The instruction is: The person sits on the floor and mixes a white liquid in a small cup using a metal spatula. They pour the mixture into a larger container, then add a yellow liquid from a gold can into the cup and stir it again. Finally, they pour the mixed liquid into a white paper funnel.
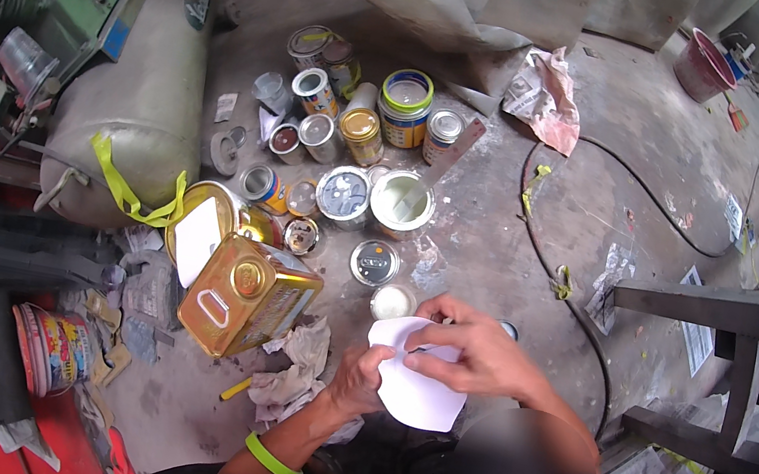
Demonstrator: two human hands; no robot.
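Observation:
A white piece of paper (417,401) with a curved lower edge is held in front of me over the floor. My left hand (362,378) grips it at its left edge, thumb on top; a bright green band circles that wrist. Over the paper's upper right part, my right hand (473,350) has its fingers bent and drawn together. A small dark thing shows at those fingertips, too small to name. Just beyond the paper stand a small white-topped container (393,302) and a round tin with a dark lid (375,263).
Several paint cans (345,192) crowd the floor ahead, one open can (403,203) with a flat stick. A golden square tin (251,301) stands left, beside crumpled paper (302,360). A compressor tank (138,83) fills the far left. A black hose (578,323) and metal frame (723,303) lie right.

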